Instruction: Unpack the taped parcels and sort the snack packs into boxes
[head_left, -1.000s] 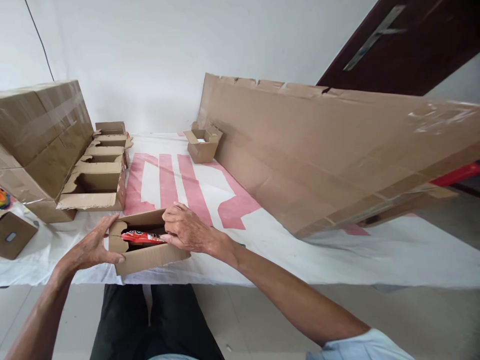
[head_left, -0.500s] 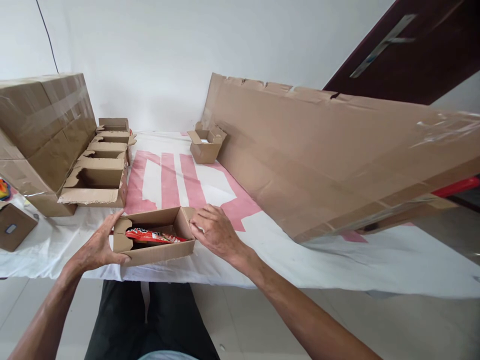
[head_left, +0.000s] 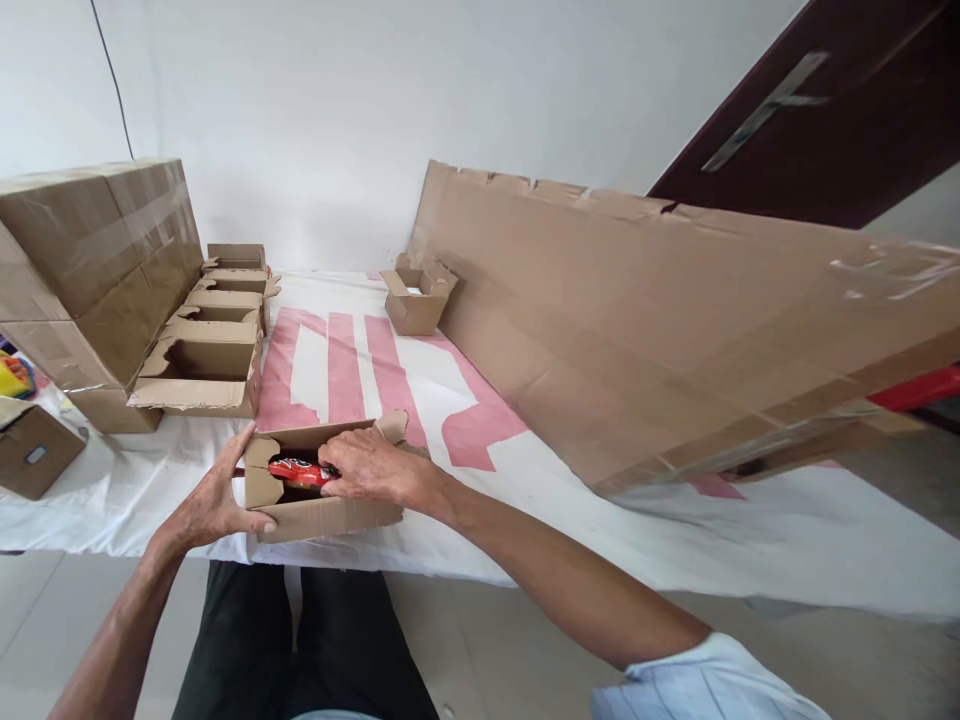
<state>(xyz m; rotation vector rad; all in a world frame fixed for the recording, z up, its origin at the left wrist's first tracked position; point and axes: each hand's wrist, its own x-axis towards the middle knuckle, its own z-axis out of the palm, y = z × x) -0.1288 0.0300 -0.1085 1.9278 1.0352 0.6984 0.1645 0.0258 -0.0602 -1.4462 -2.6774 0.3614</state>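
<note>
A small open cardboard box (head_left: 330, 515) sits at the near edge of the table with a red snack packet (head_left: 296, 470) inside. My left hand (head_left: 214, 500) grips the box's left end, thumb on the front wall and fingers over the side. My right hand (head_left: 371, 465) lies over the top of the box, fingers bent down onto the red packet and covering most of it.
A row of open small boxes (head_left: 202, 365) runs along a big taped carton (head_left: 90, 260) at the left. Another small box (head_left: 416, 297) stands at the back. A large flattened cardboard sheet (head_left: 660, 320) leans across the right. The white and pink table cover (head_left: 360, 360) shows between.
My right hand has come back from the box's right end onto the red packet inside. My left hand has stayed on the left end of the box.
</note>
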